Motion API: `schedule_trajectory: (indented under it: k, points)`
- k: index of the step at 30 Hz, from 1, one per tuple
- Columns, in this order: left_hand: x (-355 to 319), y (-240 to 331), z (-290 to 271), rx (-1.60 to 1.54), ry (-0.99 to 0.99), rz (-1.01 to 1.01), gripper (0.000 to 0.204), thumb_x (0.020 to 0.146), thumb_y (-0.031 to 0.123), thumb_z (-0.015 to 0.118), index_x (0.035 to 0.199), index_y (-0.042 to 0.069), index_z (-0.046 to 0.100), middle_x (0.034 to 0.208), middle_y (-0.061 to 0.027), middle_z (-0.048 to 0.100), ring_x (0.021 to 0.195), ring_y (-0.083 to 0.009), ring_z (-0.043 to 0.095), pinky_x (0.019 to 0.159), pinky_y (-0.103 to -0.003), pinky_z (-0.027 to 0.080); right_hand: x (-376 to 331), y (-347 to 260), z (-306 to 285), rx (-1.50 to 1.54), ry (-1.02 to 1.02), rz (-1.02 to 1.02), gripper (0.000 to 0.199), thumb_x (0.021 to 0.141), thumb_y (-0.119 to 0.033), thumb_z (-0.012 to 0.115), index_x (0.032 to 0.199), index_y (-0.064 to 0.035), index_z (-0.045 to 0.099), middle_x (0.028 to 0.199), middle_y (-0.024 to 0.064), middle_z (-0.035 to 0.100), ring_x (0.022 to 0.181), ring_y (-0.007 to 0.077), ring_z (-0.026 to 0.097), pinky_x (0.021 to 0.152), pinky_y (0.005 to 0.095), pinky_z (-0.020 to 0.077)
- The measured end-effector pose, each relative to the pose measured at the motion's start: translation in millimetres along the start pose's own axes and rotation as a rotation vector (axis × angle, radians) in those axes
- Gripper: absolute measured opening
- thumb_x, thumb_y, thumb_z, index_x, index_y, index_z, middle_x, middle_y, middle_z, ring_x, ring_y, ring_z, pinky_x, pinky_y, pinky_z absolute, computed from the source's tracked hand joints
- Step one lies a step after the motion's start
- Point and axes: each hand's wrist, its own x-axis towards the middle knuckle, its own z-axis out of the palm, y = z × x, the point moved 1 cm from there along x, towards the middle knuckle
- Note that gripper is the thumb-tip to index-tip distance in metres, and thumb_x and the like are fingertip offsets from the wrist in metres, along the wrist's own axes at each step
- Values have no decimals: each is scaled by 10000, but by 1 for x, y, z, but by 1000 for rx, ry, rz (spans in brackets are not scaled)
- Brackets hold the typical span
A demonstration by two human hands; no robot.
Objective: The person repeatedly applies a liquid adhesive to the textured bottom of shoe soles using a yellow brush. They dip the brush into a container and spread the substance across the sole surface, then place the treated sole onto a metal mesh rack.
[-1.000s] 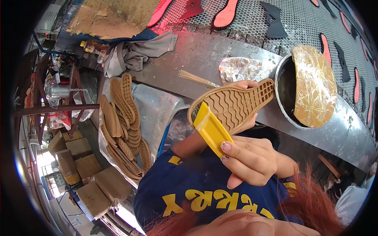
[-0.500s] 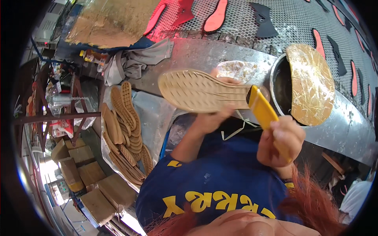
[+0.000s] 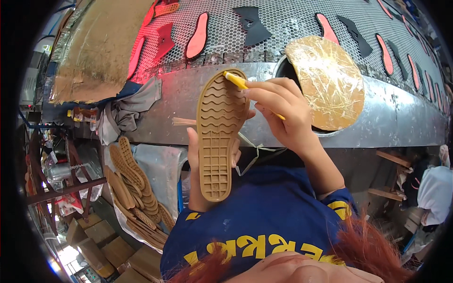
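A tan shoe sole [image 3: 216,137] stands lengthwise before me, its wavy and gridded side in view and its wider end away from me. My left hand [image 3: 193,152] grips it from beneath, thumb on the left edge and fingertips showing at the right; the palm is hidden. In my right hand [image 3: 289,109] is a yellow-handled brush [image 3: 237,81], pinched in the fingers. The brush's head meets the sole's far rim, its bristles hardly visible. A round metal pot [image 3: 279,68] is just beyond my right hand, mostly covered by a tape-wrapped golden lid [image 3: 325,85].
Several tan soles [image 3: 137,184] are piled at my left. Past the metal ledge [image 3: 382,122], a mesh surface [image 3: 292,19] carries pink insoles [image 3: 197,35] and black cut pieces [image 3: 252,26]. A grey cloth [image 3: 127,113] hangs at the ledge's left. Cardboard boxes [image 3: 101,233] stand lower left.
The sole has swung from sideways to lengthwise, its wider end now away from me. My right hand has moved up and left, bringing the brush from the narrow end to the wider end.
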Motion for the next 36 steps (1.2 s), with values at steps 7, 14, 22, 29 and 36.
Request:
schedule_trajectory:
  k: [7, 14, 22, 29, 36]
  points:
    - [12, 0, 12, 105, 229, 62, 872, 880, 703, 242, 1393, 1, 300, 1249, -269, 482, 657, -252, 568, 516, -346, 483, -31, -51, 19, 234, -98, -80, 396, 645, 1, 643, 1034, -77, 648, 877, 71, 625, 705, 231, 573, 624, 343, 456]
    - [-3, 6, -13, -170, 12, -29, 845, 900, 674, 235, 1417, 6, 254, 1276, -280, 459, 501, -216, 492, 417, -330, 415, -19, -8, 13, 28, 58, 80, 351, 665, 25, 605, 1005, -54, 640, 802, 64, 606, 610, 230, 529, 570, 345, 423]
    - [15, 15, -14, -95, 51, -75, 801, 925, 628, 264, 1434, 11, 224, 1387, -362, 291, 598, -162, 531, 488, -306, 488, -28, -49, 22, 381, -172, 6, 332, 629, 9, 615, 953, -59, 649, 776, 70, 615, 624, 219, 555, 615, 330, 482]
    - [18, 13, -10, -225, 25, -86, 790, 938, 603, 262, 1451, 9, 170, 1376, -369, 293, 539, -139, 476, 452, -275, 435, -34, -68, 21, 377, -172, -124, 330, 642, -16, 615, 970, -35, 642, 749, 70, 586, 581, 203, 517, 514, 310, 424]
    - [8, 13, -25, -58, 124, -75, 782, 930, 619, 245, 1388, -12, 300, 1240, -315, 472, 606, -198, 590, 495, -300, 516, -27, -25, 35, 716, -208, 446, 112, 840, -27, 595, 947, -11, 627, 810, 94, 626, 687, 224, 596, 615, 298, 459]
